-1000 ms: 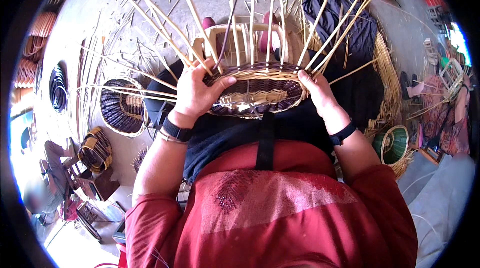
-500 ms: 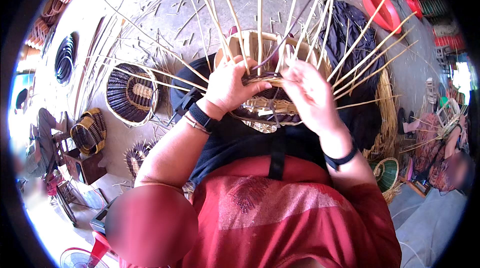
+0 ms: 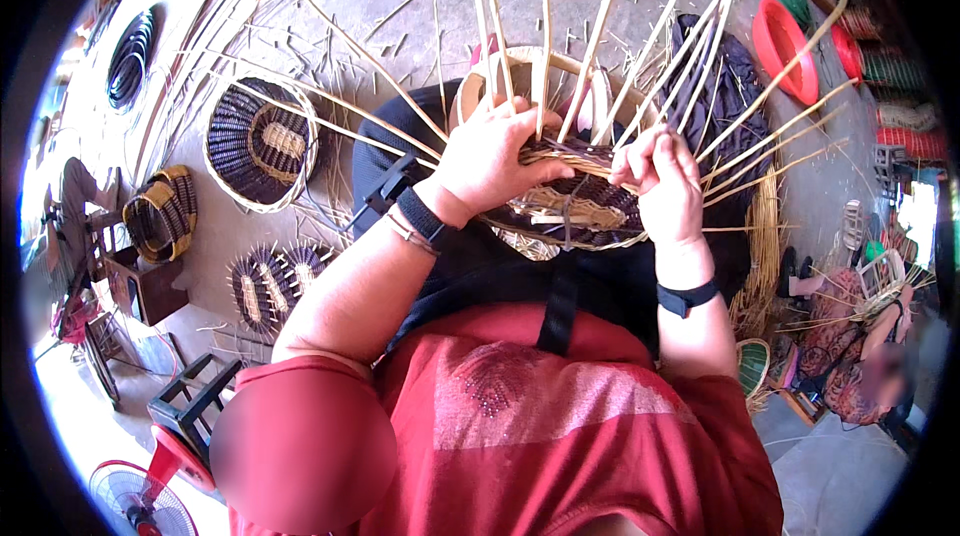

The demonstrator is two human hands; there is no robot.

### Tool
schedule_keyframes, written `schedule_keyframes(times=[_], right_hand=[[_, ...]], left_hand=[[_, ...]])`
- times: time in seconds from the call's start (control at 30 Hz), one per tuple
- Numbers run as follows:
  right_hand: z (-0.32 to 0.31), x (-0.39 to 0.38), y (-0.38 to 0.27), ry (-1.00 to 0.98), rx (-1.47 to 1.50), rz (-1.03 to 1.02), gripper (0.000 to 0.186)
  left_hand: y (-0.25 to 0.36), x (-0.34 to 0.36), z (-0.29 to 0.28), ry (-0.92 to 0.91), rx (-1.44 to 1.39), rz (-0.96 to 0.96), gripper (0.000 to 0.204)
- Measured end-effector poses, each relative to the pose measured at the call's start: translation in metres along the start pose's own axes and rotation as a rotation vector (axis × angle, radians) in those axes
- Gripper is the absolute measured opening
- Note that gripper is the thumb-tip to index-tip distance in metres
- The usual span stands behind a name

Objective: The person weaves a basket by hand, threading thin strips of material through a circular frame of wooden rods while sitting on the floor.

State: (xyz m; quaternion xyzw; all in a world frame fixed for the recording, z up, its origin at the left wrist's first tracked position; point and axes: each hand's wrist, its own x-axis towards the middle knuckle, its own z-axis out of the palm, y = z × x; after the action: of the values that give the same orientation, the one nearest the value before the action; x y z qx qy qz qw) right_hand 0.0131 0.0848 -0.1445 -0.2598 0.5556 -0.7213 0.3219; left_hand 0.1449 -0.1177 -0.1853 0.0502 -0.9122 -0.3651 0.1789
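A half-woven basket (image 3: 600, 226) of pale and dark canes rests on my lap, long pale upright canes (image 3: 595, 36) fanning out from its rim. My left hand (image 3: 490, 161) grips the woven rim, thumb on the near side and fingers behind among the uprights. At the right part of the rim, my right hand (image 3: 665, 181) is closed, its fingers curled and pinched against the weave. Whatever lies between those fingertips is hidden. Dark weaving strands (image 3: 570, 151) run along the rim between both hands.
A finished dark basket (image 3: 262, 144) and flat woven bases (image 3: 275, 286) lie on the floor at left. Red basin (image 3: 785, 51) and dark cloth (image 3: 725, 86) are at far right, beside a cane bundle (image 3: 765, 246). A fan (image 3: 140, 506) stands lower left; another person sits at right.
My right hand has gone from spread and blurred to curled at the rim, a little further right. The dark strand that slanted up past the uprights no longer shows there. The view has shifted slightly.
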Motion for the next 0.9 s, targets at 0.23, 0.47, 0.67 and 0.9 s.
schedule_keyframes(times=[0.23,0.47,0.67,0.9], right_hand=[[0.019,0.004,-0.007,0.175,-0.046,0.185,0.033],[0.018,0.0,-0.008,0.215,-0.113,0.162,0.036],[0.009,-0.007,-0.013,0.234,-0.068,0.131,0.037],[0.036,0.027,-0.059,0.252,-0.723,-0.08,0.026]], left_hand=[[-0.004,-0.014,-0.048,0.604,0.418,0.061,0.074],[-0.006,0.061,-0.01,0.159,0.447,0.203,0.033],[-0.024,0.074,-0.007,-0.126,0.23,0.14,0.051],[-0.018,0.076,-0.02,-0.369,0.233,0.017,0.081]])
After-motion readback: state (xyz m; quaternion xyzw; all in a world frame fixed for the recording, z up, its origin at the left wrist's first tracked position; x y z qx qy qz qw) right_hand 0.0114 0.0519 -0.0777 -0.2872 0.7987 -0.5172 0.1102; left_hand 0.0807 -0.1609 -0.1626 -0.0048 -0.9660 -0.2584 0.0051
